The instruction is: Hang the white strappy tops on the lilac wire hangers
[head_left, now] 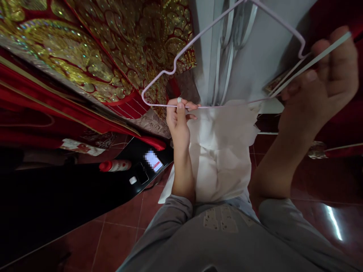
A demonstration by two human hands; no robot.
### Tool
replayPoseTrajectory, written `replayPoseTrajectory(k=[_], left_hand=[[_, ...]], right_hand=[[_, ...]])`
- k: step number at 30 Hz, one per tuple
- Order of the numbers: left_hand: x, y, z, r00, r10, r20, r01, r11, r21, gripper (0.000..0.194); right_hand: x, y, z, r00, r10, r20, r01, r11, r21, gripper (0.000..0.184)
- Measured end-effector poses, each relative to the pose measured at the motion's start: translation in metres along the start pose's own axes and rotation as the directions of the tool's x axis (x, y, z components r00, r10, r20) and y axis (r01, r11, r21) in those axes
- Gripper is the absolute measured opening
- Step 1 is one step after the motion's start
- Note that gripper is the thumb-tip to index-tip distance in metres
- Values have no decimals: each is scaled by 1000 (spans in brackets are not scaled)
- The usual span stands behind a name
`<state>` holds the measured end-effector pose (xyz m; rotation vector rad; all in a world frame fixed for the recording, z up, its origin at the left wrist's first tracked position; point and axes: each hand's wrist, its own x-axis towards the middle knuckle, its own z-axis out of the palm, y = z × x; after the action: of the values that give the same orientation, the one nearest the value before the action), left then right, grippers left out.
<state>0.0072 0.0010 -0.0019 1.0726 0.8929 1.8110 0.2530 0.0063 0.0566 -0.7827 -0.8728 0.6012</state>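
A pale pink wire hanger is held up in front of me. My left hand closes around its lower bar, thumb on top, with a white band on one finger. Cream cloth hangs below the bar, beside my left hand and in front of my body. Off to the right, my right hand is raised and closed on a thin white strap. The strap runs taut and slanting between the hanger's right end and my fingers.
Red and gold sequinned garments hang at the left. On a black tabletop lie a red-capped bottle, a lit phone, a dark phone and a small white case. White straps hang against a pale surface ahead.
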Motion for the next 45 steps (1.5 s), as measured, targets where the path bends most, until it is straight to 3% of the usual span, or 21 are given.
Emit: replayPoseTrajectory(k=[3,5,8,10,12,15,17,19,24,28,30,34,39,45], left_hand=[[-1,1,0,1000,12,0,-12,1000,5,31],[0,1,-1,999,35,15,-35,999,-11,32],[0,-1,-1,998,50,38,-48,998,-49,34],[-1,-3,1,998,40,41,-38,997,-63,36],[-4,-6,5,999,19,30,-17,998,-59,40],[-10,-8,12,1000,-26,0,26,999,-38,43],[-13,-8,16,1000,-24,-19,23,999,-43,42],[-15,-8,18,1000,4,-30,-6,997,-71,40],[-16,-7,18,1000,-25,-6,25,996,-82,33],[-14,-5,7,995,-83,58,88,993,-82,34],[-12,-4,-5,998,-64,8,64,996,-59,40],[-6,-5,-35,977,107,-184,-103,994,33,41],[0,-6,-61,916,328,-229,-306,943,127,7],[13,-6,-68,844,421,-333,-324,894,308,15]], right_hand=[[12,0,-6,994,-89,-59,95,989,114,63],[15,0,-13,973,-21,-229,56,987,148,60],[3,4,-19,835,59,-547,21,990,137,42],[-19,11,-16,762,101,-640,-34,993,117,33],[-47,22,-7,788,216,-577,-166,976,138,27],[-84,34,15,850,398,-344,-374,917,138,9],[-95,36,30,885,423,-194,-408,906,111,21],[-93,34,41,920,372,-123,-363,927,90,32],[-74,33,46,935,320,-152,-303,945,126,37],[-75,35,38,938,340,-67,-336,939,68,42],[-77,37,35,937,348,-33,-346,937,56,44],[-75,41,31,940,342,-5,-341,938,57,46],[-72,47,22,941,330,69,-335,940,68,44],[-74,45,20,933,350,86,-355,934,40,45]])
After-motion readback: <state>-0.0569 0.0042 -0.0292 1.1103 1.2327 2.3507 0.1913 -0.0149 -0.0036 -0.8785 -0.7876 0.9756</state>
